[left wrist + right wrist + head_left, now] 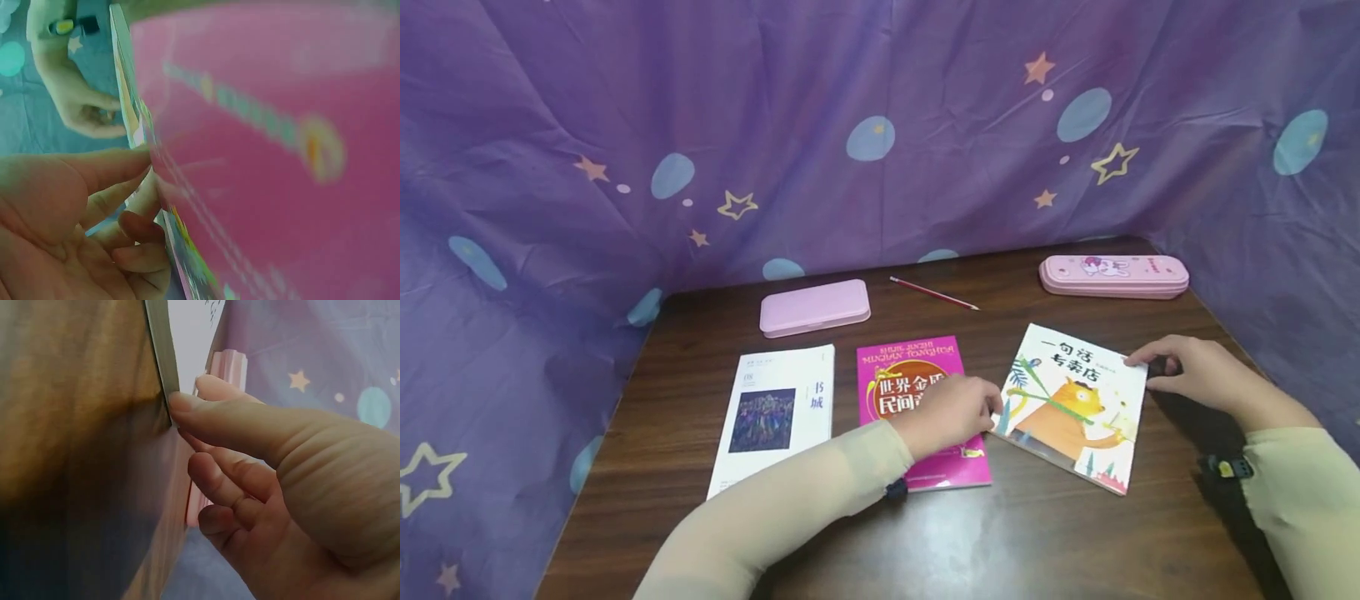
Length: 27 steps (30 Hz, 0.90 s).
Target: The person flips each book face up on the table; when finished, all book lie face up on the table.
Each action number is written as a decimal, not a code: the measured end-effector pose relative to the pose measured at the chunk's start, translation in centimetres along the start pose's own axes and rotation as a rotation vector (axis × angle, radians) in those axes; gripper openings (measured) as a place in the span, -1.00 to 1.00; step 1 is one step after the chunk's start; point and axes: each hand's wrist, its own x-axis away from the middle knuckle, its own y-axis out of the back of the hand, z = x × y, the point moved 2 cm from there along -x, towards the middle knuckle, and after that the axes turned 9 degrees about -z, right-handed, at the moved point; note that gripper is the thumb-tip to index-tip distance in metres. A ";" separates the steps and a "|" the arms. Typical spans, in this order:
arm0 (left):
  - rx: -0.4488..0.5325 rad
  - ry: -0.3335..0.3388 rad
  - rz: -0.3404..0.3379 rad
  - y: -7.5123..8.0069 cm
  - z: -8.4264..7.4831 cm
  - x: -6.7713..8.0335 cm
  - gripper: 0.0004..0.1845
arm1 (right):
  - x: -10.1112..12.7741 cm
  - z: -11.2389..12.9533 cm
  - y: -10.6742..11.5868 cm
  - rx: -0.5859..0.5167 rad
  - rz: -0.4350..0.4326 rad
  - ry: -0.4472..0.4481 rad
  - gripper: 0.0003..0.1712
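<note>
Picture book (1071, 406): white cover with an orange cat and green leaves; lies flat on the desk (925, 542) right of centre, turned at a slant; its left edge sits just beside the magenta book.
Left hand (951, 412): rests over the magenta book; fingertips (140, 164) pinch the picture book's left edge, thumb above and fingers curled beneath in the left wrist view.
Right hand (1187, 371): at the picture book's far right corner; thumb tip (184, 403) presses the edge of the cover, the other fingers curled below it; grips that corner.
Magenta book (917, 400): flat at the middle of the desk, partly covered by the left hand and sleeve.
White book (778, 412): flat to the left of the magenta one, a dark picture on its cover.
Pink cases: a plain one (815, 307) behind the white book; a printed one (1112, 275) at the far right.
Red pencil (934, 293): lies between the two cases.
Backdrop: purple cloth (850, 125) with stars and blue dots around the desk.
</note>
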 end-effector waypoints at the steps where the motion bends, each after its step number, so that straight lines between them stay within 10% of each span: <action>1: 0.005 -0.001 0.008 0.0 -0.2 0.1 -0.80 | -0.5 0.1 0.0 0.000 0.003 0.008 -0.56; 11: -0.028 -0.032 0.030 -0.9 -1.9 1.0 -0.77 | -4.6 1.5 -0.5 0.020 0.017 0.075 -0.57; 21: -0.201 -0.089 -0.087 -2.3 -4.0 2.1 -0.71 | -6.5 2.1 -1.2 -0.004 -0.009 0.113 -0.57; 27: -0.113 -0.078 -0.102 -1.5 -3.1 2.7 -0.67 | -5.1 2.0 -1.9 -0.057 -0.002 0.073 -0.62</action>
